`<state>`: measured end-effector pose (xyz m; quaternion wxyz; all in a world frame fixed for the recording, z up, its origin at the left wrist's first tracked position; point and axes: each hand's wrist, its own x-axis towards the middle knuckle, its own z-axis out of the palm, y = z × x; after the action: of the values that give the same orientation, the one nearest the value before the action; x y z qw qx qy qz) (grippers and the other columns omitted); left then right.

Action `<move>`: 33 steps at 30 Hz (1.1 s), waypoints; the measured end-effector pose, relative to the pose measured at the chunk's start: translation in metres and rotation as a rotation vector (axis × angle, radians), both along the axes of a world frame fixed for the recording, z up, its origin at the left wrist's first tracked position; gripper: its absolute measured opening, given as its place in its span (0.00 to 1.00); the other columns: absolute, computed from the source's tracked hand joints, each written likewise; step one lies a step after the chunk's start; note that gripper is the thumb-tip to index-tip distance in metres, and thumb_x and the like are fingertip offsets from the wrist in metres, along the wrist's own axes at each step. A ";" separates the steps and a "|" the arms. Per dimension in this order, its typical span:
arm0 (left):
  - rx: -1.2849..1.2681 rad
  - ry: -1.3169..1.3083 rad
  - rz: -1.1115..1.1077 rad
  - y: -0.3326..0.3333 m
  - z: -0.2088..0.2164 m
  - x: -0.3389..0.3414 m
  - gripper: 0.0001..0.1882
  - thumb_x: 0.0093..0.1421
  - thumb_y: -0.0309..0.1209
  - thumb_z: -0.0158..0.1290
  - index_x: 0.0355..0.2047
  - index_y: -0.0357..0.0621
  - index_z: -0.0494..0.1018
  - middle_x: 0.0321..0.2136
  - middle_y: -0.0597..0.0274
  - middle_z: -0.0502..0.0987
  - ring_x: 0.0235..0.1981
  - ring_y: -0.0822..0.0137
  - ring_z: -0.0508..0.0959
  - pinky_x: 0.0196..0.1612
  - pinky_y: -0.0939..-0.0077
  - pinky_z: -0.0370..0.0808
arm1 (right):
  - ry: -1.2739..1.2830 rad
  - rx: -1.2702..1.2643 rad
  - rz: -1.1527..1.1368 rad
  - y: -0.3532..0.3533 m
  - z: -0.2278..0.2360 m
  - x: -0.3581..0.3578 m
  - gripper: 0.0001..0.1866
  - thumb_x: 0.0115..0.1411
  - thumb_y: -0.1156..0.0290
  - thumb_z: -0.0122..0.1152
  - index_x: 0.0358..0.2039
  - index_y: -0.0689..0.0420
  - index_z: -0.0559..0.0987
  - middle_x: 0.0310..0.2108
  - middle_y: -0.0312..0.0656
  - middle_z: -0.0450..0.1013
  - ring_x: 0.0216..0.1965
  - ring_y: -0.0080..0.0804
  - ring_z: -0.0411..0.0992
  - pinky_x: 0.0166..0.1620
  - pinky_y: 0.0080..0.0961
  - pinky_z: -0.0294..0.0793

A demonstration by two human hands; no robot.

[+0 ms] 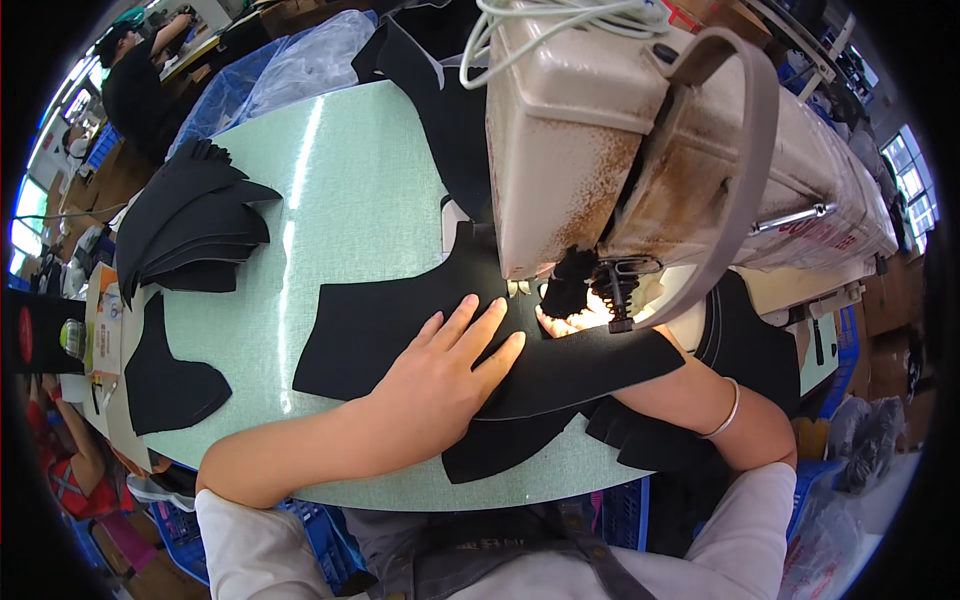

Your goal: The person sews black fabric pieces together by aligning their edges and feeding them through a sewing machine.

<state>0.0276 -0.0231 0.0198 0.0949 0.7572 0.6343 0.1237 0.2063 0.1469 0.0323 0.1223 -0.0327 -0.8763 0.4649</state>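
Note:
A black cut panel [390, 325] of sheet material lies under the head of a beige sewing machine [570, 130]. My left hand [445, 375] rests flat on it, fingers spread, left of the needle area. Under the machine's bright lamp, my right hand [575, 322] is at the panel beside the needle area. Glare and the machine's parts hide much of its fingers, so their grip is unclear. The forearm passes beneath the panel's right end. More black pieces [510, 445] lie partly under the panel at the table's front edge.
A stack of black pieces [195, 225] and a single black piece [170, 375] lie on the left of the green table [335, 200]. More black panels [750, 335] are on the right. Blue crates [625, 510] stand below the front edge. A person [140, 85] works at the far left.

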 end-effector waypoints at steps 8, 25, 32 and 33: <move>-0.057 -0.003 -0.012 0.002 0.004 -0.006 0.41 0.40 0.17 0.59 0.60 0.42 0.64 0.54 0.47 0.65 0.63 0.37 0.59 0.61 0.47 0.63 | -0.223 0.738 0.148 -0.015 -0.002 0.016 0.29 0.51 0.76 0.56 0.56 0.65 0.70 0.58 0.58 0.66 0.53 0.52 0.70 0.57 0.38 0.70; 0.122 0.098 0.009 0.003 -0.012 0.006 0.29 0.51 0.24 0.53 0.56 0.36 0.67 0.52 0.43 0.66 0.57 0.39 0.66 0.55 0.51 0.69 | -0.130 0.914 0.086 -0.022 -0.002 0.007 0.18 0.46 0.80 0.55 0.41 0.64 0.76 0.36 0.49 0.73 0.39 0.44 0.74 0.41 0.39 0.73; -0.018 -0.095 -0.130 0.015 0.002 -0.038 0.31 0.46 0.17 0.55 0.54 0.44 0.71 0.53 0.51 0.68 0.62 0.45 0.64 0.61 0.53 0.67 | -0.081 0.634 0.051 -0.003 0.001 0.001 0.10 0.53 0.76 0.54 0.36 0.60 0.78 0.32 0.45 0.73 0.35 0.44 0.74 0.40 0.36 0.74; -0.055 -0.131 -0.106 0.016 0.005 -0.039 0.32 0.44 0.14 0.55 0.53 0.49 0.73 0.54 0.53 0.68 0.64 0.46 0.62 0.64 0.52 0.65 | -0.037 0.601 0.034 0.001 -0.001 0.002 0.09 0.54 0.76 0.55 0.36 0.60 0.77 0.31 0.44 0.73 0.34 0.45 0.74 0.39 0.36 0.74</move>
<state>-0.0112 -0.0072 0.0252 0.1633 0.7770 0.5891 0.1501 0.2087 0.1476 0.0310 0.1028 0.0113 -0.9771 0.1861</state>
